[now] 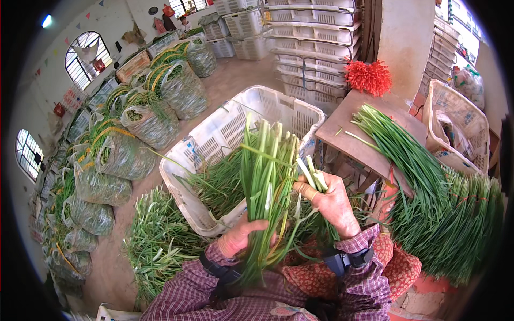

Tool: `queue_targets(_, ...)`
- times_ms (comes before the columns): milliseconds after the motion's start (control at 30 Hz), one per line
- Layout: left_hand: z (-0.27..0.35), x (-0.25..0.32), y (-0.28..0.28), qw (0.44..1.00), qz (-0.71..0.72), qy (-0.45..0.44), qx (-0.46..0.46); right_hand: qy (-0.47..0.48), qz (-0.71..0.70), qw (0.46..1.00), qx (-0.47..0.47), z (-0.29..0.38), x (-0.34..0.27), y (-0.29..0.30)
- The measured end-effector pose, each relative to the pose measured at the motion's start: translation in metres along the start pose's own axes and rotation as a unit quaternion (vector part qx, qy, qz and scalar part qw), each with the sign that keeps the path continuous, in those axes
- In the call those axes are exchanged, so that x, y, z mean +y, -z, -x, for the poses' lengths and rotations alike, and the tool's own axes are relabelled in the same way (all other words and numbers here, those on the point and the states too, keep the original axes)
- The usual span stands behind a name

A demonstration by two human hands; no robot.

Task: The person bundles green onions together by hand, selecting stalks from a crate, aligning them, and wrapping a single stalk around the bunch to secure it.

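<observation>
My left hand [245, 234] is wrapped round a thick bunch of green leafy stalks [267, 176], which look like garlic chives, held upright with the pale ends on top. A few yellowed leaves hang among them. In my right hand [331, 200] is a smaller bundle of stalks [313, 174], its white cut ends poking up above the thumb and its leaves trailing below. The right fingers are close beside the larger bunch. Behind both hands stands a white plastic crate [225, 128] with more loose greens [221, 186] inside.
On my right, a small wooden table [345, 124] bears trimmed chives [395, 138]; tied bundles [461, 224] are heaped beside it. Leaf scraps [160, 240] lie on the floor at left. Full plastic bags [124, 154] line the wall. Stacked crates [313, 44] rise behind. A person [184, 26] is far back.
</observation>
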State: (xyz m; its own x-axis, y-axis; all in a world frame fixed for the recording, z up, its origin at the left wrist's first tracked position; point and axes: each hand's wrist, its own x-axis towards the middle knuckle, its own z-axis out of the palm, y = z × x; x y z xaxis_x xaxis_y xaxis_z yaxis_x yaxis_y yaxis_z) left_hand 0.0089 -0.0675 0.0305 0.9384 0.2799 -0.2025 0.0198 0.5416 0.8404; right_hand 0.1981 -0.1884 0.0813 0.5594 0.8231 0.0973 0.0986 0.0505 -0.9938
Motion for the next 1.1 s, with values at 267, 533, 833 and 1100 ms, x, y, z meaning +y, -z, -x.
queue_targets(267,0.007,-0.005,0.021,0.996,0.002,-0.026,0.09,0.137,0.247,0.955,0.087,0.0,0.004,0.02)
queue_targets(533,0.031,-0.009,0.04,0.99,-0.032,-0.027,0.136,0.16,0.349,0.894,0.232,-0.012,0.023,0.065)
queue_targets(833,0.026,-0.01,0.028,0.987,-0.005,-0.077,0.14,0.145,0.295,0.919,0.219,0.004,0.008,0.055)
queue_targets(1100,0.022,-0.014,0.015,0.979,-0.046,-0.118,0.16,0.079,0.148,0.984,0.06,0.004,0.003,-0.009)
